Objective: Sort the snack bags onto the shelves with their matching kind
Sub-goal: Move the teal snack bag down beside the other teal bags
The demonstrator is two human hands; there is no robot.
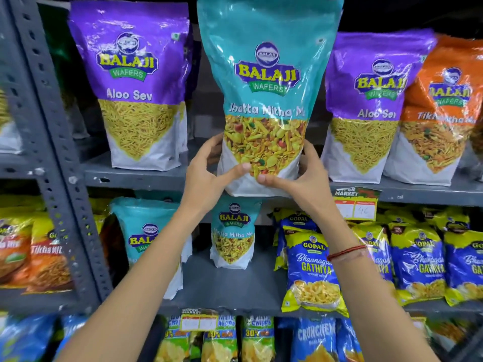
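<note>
A large teal Khatta Mitha bag (pixel 266 82) stands upright at the front edge of the upper shelf (pixel 136 176), between two purple Aloo Sev bags (pixel 136 87) (pixel 371 108). My left hand (pixel 209 171) and my right hand (pixel 300 176) grip its lower part from both sides, thumbs on the front. On the shelf below stand two smaller teal Khatta Mitha bags (pixel 232 231) (pixel 146 239).
An orange Tikha Mitha bag (pixel 439 113) stands at the upper right. Blue and yellow Gathiya packs (pixel 311 267) fill the middle shelf's right side. Orange bags (pixel 34 254) sit left of the grey perforated upright (pixel 49 126). Chip packs (pixel 235 338) line the lowest shelf.
</note>
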